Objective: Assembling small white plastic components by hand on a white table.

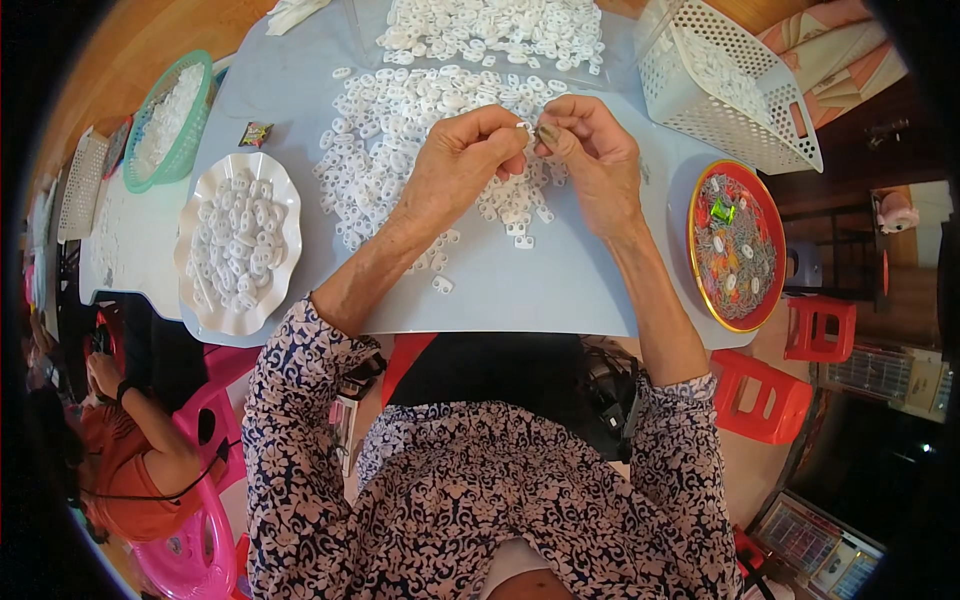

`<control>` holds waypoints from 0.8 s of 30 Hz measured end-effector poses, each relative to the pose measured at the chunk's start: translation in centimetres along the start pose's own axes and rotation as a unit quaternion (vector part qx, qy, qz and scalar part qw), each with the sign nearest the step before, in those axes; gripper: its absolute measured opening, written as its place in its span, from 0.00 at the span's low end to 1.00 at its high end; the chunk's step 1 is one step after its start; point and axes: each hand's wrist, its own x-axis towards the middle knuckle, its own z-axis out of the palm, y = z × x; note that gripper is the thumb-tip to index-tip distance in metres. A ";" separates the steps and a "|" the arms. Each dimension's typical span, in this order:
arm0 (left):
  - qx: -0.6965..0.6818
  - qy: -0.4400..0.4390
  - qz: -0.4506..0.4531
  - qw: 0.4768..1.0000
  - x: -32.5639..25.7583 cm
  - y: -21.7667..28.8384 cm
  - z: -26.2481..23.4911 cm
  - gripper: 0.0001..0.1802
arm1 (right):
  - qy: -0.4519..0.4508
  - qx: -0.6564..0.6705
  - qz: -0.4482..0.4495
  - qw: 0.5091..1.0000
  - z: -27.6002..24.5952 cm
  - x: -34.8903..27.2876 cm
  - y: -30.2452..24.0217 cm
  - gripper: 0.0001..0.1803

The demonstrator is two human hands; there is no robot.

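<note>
Both hands raised together above the middle of the desk (560, 290). Left hand (462, 165) pinching a small white plastic piece (523, 127) at the fingertips; right hand (590, 150) pinching a tiny dark metal part (547, 131) just against it. Fingers of both closed tight on these two small things, almost touching each other.

Directly below and further away, a wide loose heap of the same white pieces (420, 130). To the left, a white scalloped plate (290, 215) full of such pieces; far left, a green basket (150, 150) with more. To the right, a round red tray (765, 290) holding grey metal parts; far right, a white perforated basket (740, 95).

Possible trouble, as a judgement: very small grip surfaces, so a slip of the metal part likely, and then lost among the heap below, hard to find again. Also possible: wrong alignment and a bent part if pressed askew. Some loose pieces near the close edge of the desk, for example one (442, 284), easy to push off with a forearm.
</note>
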 end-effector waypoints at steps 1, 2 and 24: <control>0.000 0.001 0.000 1.000 0.0 -0.1 0.0 0.08 | 0.000 -0.007 0.004 1.000 0.0 0.0 0.0 0.10; 0.001 0.000 0.002 1.000 0.0 -0.2 -0.1 0.08 | 0.000 -0.014 0.007 1.000 0.0 0.0 -0.1 0.10; 0.023 -0.005 0.039 0.999 -0.1 -0.4 0.3 0.07 | -0.003 -0.039 0.011 0.999 0.0 -0.2 -1.0 0.05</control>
